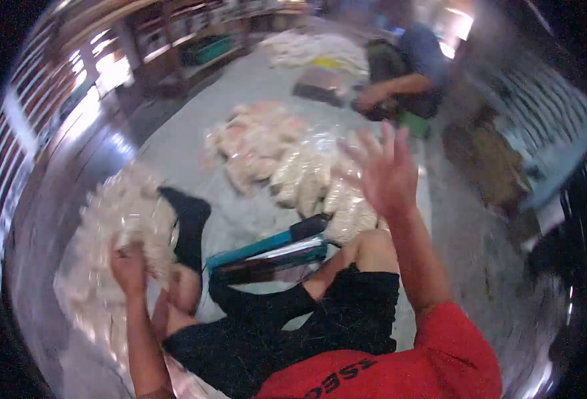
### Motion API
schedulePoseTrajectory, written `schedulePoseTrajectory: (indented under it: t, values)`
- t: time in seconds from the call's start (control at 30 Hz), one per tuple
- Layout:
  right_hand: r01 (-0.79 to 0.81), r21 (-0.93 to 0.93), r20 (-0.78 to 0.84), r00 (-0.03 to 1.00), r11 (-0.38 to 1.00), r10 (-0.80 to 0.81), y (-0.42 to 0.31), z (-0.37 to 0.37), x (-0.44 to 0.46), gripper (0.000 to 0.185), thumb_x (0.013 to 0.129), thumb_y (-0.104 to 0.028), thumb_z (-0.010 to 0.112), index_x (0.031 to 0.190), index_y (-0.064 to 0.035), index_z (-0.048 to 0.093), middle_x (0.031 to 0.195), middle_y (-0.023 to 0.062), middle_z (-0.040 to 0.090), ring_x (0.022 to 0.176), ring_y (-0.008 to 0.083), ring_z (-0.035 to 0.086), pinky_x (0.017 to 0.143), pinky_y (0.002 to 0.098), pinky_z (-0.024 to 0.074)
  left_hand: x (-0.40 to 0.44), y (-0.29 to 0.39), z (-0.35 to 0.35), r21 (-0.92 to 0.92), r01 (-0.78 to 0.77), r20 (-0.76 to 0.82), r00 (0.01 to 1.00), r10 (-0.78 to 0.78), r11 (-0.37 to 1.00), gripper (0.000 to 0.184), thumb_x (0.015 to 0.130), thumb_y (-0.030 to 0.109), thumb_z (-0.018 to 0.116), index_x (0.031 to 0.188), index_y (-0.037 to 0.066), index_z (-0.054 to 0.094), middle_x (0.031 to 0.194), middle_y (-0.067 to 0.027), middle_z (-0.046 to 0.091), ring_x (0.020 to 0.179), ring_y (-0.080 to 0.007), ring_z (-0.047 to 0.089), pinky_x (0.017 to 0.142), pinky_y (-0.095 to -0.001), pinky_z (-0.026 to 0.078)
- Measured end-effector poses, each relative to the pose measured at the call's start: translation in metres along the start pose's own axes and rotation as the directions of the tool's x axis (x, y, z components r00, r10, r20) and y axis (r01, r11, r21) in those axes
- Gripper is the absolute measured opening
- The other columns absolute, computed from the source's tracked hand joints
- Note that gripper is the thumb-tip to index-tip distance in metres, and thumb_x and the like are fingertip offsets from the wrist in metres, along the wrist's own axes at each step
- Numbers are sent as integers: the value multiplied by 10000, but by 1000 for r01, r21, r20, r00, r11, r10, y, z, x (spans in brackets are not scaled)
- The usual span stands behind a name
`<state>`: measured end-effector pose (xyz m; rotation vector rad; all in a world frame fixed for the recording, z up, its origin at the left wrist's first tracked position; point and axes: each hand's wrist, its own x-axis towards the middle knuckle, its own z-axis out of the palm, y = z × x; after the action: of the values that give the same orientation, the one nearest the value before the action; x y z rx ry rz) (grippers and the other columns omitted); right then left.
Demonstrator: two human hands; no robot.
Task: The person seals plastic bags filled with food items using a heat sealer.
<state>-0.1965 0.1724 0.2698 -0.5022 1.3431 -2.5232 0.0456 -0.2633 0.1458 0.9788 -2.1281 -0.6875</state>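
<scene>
My left hand (129, 266) is at the pile of clear plastic packs with pale contents (134, 199) on the left, its fingers closed round one pack. My right hand (383, 169) is raised with spread fingers, holding nothing, above a second heap of pale packs (307, 169). Between my legs lies a long teal and black device (267, 249), which looks like a bag sealer. Motion blur hides the fine detail of the packs.
Another person (410, 73) sits at the back right, one arm reaching to a dark box (320, 90). More pale packs (313, 50) lie at the back. A brown sack (489, 159) and blue slatted rails stand at right. Shelving (194, 46) runs along the back left.
</scene>
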Motion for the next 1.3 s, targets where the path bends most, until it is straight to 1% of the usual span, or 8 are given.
schedulePoseTrajectory:
  t: [0.23, 0.3, 0.4, 0.53, 0.6, 0.77, 0.9, 1.3]
  values:
    - [494, -53, -610, 672, 868, -420, -102, -63, 107, 741, 960, -642, 521, 1503, -183, 312, 1531, 125, 365, 1353, 370, 417, 1048, 544, 417, 140, -126, 40, -97, 31, -400, 914, -67, 995, 611, 923, 351, 686, 1388, -2, 505, 1369, -231, 571, 1191, -376, 598, 1011, -438, 460]
    - [516, -146, -501, 698, 844, -512, -104, -44, 113, 582, 1000, -524, 492, 1434, -160, 364, 1479, 121, 406, 1341, 369, 426, 1051, 557, 418, 152, -221, 79, -116, 115, -253, 957, -141, 987, 601, 916, 331, 684, 1379, -8, 507, 1355, -230, 577, 1182, -379, 600, 1009, -438, 461]
    - [300, -87, 438, 868, 950, -234, -62, 14, 85, 371, 1045, -243, 447, 1391, -112, 473, 1305, 105, 591, 1226, 239, 565, 1006, 421, 491, 69, -225, 130, 99, 217, -105, 973, -207, 971, 576, 897, 309, 682, 1345, -24, 538, 1299, -244, 604, 1164, -394, 606, 1003, -439, 466]
    - [367, -728, 583, -112, 579, 805, -4, 61, 26, 840, 938, -367, 700, 1566, -13, 268, 1456, 263, 496, 1350, 315, 493, 1100, 411, 393, -5, -138, 139, 279, 142, 244, 946, -213, 950, 573, 879, 357, 689, 1301, -20, 602, 1186, -270, 670, 1134, -418, 634, 973, -439, 492]
    - [449, -797, 349, -205, 405, 914, 8, 76, 24, 860, 934, -380, 703, 1575, -30, 249, 1393, 269, 552, 1277, 360, 555, 1058, 412, 432, -2, -114, 137, 176, 145, 266, 945, -189, 974, 585, 880, 381, 694, 1305, -10, 602, 1152, -264, 684, 1099, -409, 656, 951, -439, 505]
    - [429, -876, 456, 587, 221, 669, 93, 35, 73, 806, 936, -432, 683, 1532, -17, 334, 1294, 254, 624, 1122, 364, 651, 947, 415, 506, 6, -113, 137, 173, 190, 417, 875, -246, 967, 510, 902, 432, 681, 1214, 29, 678, 1101, -243, 707, 1033, -381, 685, 906, -438, 519]
    - [107, -994, 16, 458, -37, 889, 159, 43, 113, 831, 910, -534, 668, 1485, 3, 398, 1210, 262, 664, 1068, 368, 685, 927, 463, 528, 29, -140, 157, 115, 173, 399, 894, -205, 978, 477, 903, 450, 679, 1115, 25, 722, 1038, -227, 721, 988, -380, 691, 889, -418, 522]
    - [754, -587, 729, 650, -294, 214, 481, 73, 299, 455, 878, -220, 627, 1309, -84, 578, 1278, 186, 580, 1150, 374, 571, 963, 502, 463, 44, -165, 169, 56, 90, 488, 867, -106, 994, 372, 939, 359, 639, 1026, 8, 727, 960, -222, 716, 893, -389, 688, 838, -420, 521]
